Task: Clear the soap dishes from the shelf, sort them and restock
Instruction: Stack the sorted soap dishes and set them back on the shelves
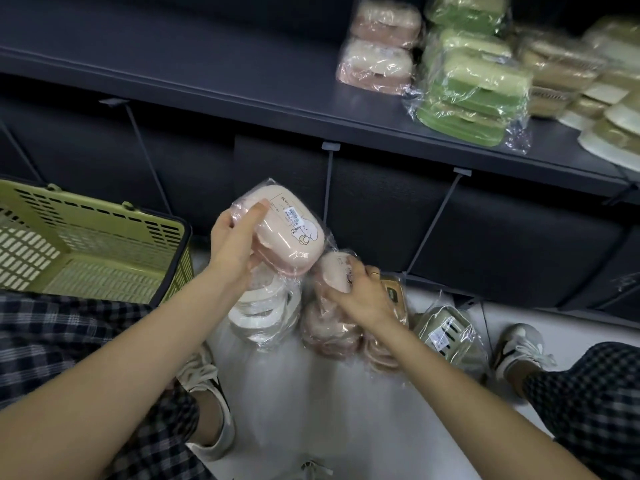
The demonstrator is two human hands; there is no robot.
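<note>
My left hand grips a pink soap dish wrapped in clear plastic, held up above the floor pile. Just to its right, my right hand curls round a second pink wrapped dish on top of the pile. Beneath lie white dishes, more pink ones and an olive-green dish, all on the white floor. On the dark shelf at upper right stand stacks of pink dishes, green dishes and beige and cream ones.
A yellow-green plastic basket sits on the floor at left, nothing visible inside. Thin metal price-tag arms stick out below the shelf edge. My knees in checked trousers and my two sneakers flank the pile.
</note>
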